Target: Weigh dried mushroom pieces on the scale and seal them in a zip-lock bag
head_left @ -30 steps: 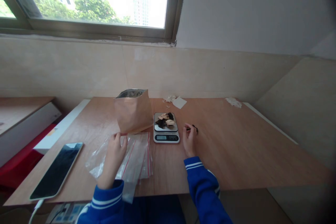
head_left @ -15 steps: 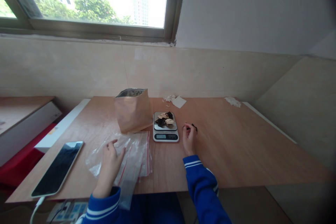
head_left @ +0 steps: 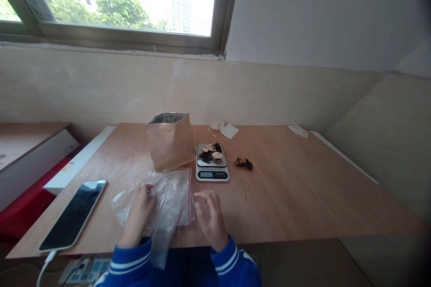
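My left hand (head_left: 138, 213) rests over a pile of clear zip-lock bags (head_left: 173, 197), its fingers loosely bent and the thumb a little apart. Just right of the bags is my right hand (head_left: 213, 219), holding nothing, with curved fingers spread from the thumb. Ahead of it stands a digital kitchen scale (head_left: 213, 175), its display lit but unreadable. Dark and pale dried pieces, perhaps dried fungus (head_left: 211, 154), lie on the scale's plate. A few more dark brown dried pieces (head_left: 244, 163) lie on the table to the right of the scale.
Behind the bags an open brown paper pouch (head_left: 171, 143) stands upright, its contents barely visible. A phone (head_left: 74, 215) with a white charging cable (head_left: 45, 264) lies at the left. Crumpled tissue (head_left: 298, 131) and a white paper square (head_left: 230, 131) lie along the wooden table's (head_left: 303, 197) back edge.
My right hand has let go of the dark dried pieces beside the scale and come back left toward the bags. My left hand has dipped slightly, with its fingers more bent.
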A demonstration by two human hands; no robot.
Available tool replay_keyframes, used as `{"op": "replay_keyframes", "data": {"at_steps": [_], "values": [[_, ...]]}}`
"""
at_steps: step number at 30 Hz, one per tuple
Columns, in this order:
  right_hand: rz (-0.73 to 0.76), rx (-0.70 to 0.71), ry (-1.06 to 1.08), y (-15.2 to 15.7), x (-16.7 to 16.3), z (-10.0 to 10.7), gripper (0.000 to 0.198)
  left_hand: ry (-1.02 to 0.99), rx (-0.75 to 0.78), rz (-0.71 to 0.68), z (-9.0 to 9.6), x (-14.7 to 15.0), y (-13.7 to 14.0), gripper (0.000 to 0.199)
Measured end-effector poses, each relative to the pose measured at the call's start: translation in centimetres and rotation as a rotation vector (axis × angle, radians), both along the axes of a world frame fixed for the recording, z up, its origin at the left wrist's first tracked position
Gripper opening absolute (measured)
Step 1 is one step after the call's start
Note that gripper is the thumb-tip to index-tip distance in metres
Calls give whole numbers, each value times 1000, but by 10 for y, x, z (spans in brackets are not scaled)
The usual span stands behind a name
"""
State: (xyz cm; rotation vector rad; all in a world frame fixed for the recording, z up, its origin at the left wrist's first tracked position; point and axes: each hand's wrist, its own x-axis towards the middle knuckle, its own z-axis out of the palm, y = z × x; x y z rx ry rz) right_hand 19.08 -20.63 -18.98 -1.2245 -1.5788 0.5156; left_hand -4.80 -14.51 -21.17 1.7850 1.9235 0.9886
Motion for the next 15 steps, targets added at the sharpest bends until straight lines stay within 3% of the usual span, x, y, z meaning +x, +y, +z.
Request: {"op": "replay_keyframes", "data": {"at_steps": [3, 5, 11, 15], "values": [[252, -55, -185, -21, -41, 10, 42, -14, -55, 11, 12, 1, -3, 22], [343, -82, -307, -23, -57, 9, 48, -7, -59, 32, 20, 2, -6, 23], [324, -137, -540, -1, -64, -7, 45, -17, -5, 194, 58, 8, -20, 30], [300, -140, -555, 22, -67, -10, 45, -31, 196, 322, 90, 20, -30, 32]]}}
